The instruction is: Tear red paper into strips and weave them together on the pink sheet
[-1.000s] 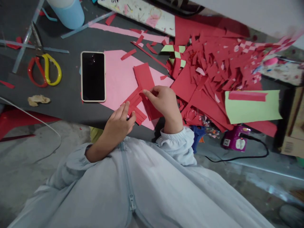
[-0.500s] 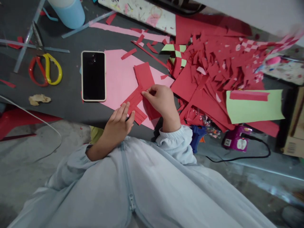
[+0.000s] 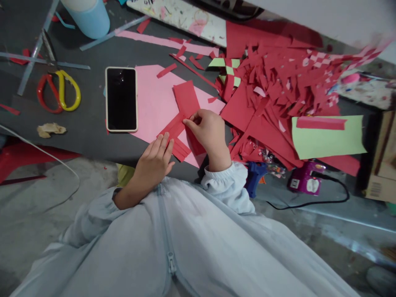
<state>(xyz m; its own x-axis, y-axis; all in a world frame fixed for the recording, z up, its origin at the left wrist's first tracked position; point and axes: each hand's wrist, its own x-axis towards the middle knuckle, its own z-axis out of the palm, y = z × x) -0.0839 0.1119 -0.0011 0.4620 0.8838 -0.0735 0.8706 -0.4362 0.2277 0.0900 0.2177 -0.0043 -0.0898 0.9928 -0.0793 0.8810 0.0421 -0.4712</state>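
Several red paper strips [image 3: 188, 97] lie crossed on a pink sheet [image 3: 151, 88] near the table's front edge. My left hand [image 3: 154, 161] rests flat on the lower left ends of the strips, its fingers stretched out. Thumb and index finger of my right hand [image 3: 210, 134] are pinched together over the crossing of the strips, seemingly on a strip's edge; the other fingers are curled in. Left of the pink sheet, partly over its edge, lies a phone [image 3: 121, 99] with a dark screen.
Scissors [image 3: 58, 90] and a blue cup [image 3: 88, 18] are at the left. Red scraps [image 3: 278, 78] are heaped at the right, with a green sheet [image 3: 329, 142], a purple plug adapter [image 3: 307, 178] and a blue glue gun [image 3: 256, 179] nearby.
My left thumb has shifted slightly down, off the lower strips. My right hand stays pinched at nearly the same spot. The view has shifted a little.
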